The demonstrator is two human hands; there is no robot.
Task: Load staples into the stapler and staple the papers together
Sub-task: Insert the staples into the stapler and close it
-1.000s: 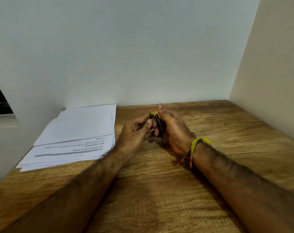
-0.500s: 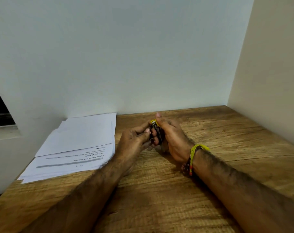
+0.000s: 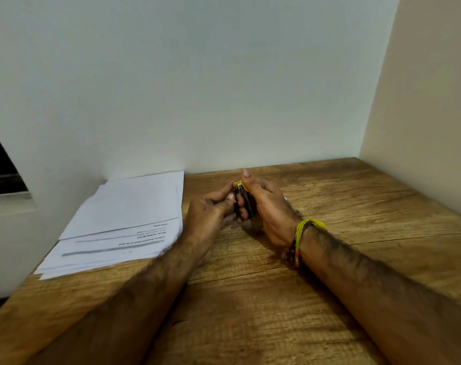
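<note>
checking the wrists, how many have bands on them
1: the right wrist carries a yellow thread band with beads, just behind the right hand. The left wrist looks bare; its underside is hidden.

Right hand (image 3: pixel 266 206) and left hand (image 3: pixel 210 210) grip small stapler (image 3: pixel 243 200) above wooden table (image 3: pixel 276 312); papers (image 3: pixel 124 219) left.

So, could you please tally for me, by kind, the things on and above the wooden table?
Stapler, held by the left hand and the right hand: 1
Stack of papers: 1; the sheets cannot be counted
Hands: 2
Wrist bands, right wrist: 1 bunch
Total: 5
</note>
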